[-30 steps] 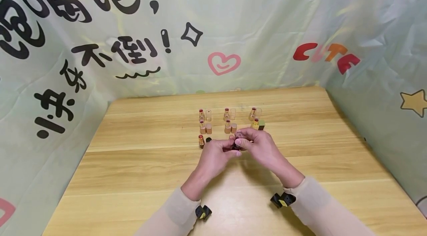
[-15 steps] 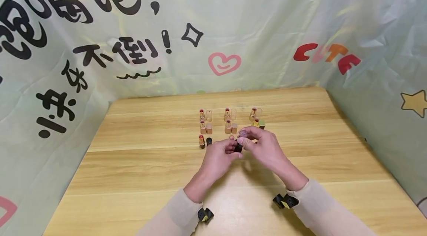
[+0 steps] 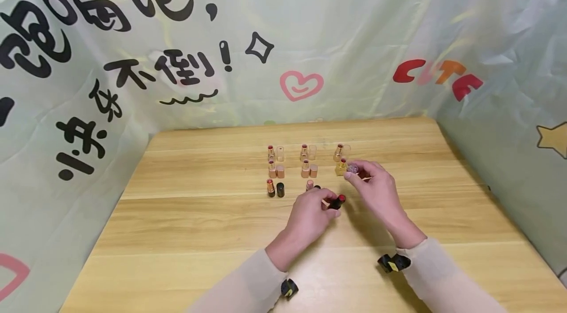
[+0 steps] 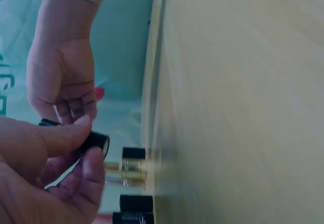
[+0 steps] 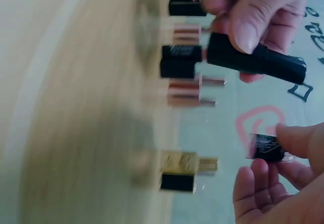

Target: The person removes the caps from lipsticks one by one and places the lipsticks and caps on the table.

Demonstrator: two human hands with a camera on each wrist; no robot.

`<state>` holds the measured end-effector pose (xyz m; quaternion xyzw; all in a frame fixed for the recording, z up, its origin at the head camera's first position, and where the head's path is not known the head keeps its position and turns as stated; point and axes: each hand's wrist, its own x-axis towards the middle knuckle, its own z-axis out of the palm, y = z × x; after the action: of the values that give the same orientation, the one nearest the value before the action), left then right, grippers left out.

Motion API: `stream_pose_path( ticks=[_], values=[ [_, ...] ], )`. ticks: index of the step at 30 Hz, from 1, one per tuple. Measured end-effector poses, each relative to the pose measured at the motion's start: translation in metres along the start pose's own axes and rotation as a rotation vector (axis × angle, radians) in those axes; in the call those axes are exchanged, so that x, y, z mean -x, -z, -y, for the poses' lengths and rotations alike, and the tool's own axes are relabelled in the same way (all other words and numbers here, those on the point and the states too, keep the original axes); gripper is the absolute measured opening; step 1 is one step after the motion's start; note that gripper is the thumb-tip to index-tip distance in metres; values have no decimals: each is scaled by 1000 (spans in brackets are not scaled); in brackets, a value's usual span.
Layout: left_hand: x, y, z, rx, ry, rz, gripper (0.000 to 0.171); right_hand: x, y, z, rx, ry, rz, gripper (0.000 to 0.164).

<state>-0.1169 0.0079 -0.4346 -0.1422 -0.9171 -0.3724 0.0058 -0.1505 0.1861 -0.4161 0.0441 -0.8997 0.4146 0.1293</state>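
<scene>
My left hand (image 3: 312, 209) pinches an uncapped lipstick (image 3: 337, 202) by its black tube, red tip pointing up and right. In the right wrist view the same black tube (image 5: 228, 52) shows between thumb and fingers. To its right and farther back, my right hand (image 3: 376, 185) holds a small cap (image 3: 352, 169) with a clear, purplish faceted end. The right wrist view shows the cap's dark side (image 5: 268, 148) at the fingertips. Lipstick and cap are apart, both above the table. The cap overlaps the spot beside a gold lipstick (image 3: 341, 167) in the head view.
Uncapped lipsticks stand upright in rows, each with its cap beside it. At the front left are a black-based lipstick (image 3: 270, 188) and its black cap (image 3: 280, 189). A pink lipstick (image 3: 309, 185) stands just behind my left hand. Printed cloth (image 3: 354, 32) walls the wooden table (image 3: 199, 234).
My hands have drawn apart: the cap is off the black lipstick. The right hand has moved right and back with the cap; the left hand has moved right and slightly forward with the lipstick.
</scene>
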Motion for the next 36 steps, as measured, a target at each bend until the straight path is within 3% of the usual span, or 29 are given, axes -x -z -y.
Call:
stream_pose_path(
  ticks=[8, 15, 20, 26, 36],
  values=[
    [-26, -17, -13, -212, -91, -106, 9, -2, 4, -22, 127, -10, 90, 32],
    [-43, -28, -16, -313, -41, -100, 12, -4, -2, -30, 254, -19, 207, 25],
    [-49, -36, -18, -381, -12, -81, 10, -4, -4, -33, 293, -24, 237, 18],
    [-56, -42, -18, -403, 37, -52, 11, -5, -6, -37, 306, -25, 250, 17],
    [-63, -46, -14, -355, 29, -21, 16, -7, -6, -36, 310, -29, 242, 17]
  ],
)
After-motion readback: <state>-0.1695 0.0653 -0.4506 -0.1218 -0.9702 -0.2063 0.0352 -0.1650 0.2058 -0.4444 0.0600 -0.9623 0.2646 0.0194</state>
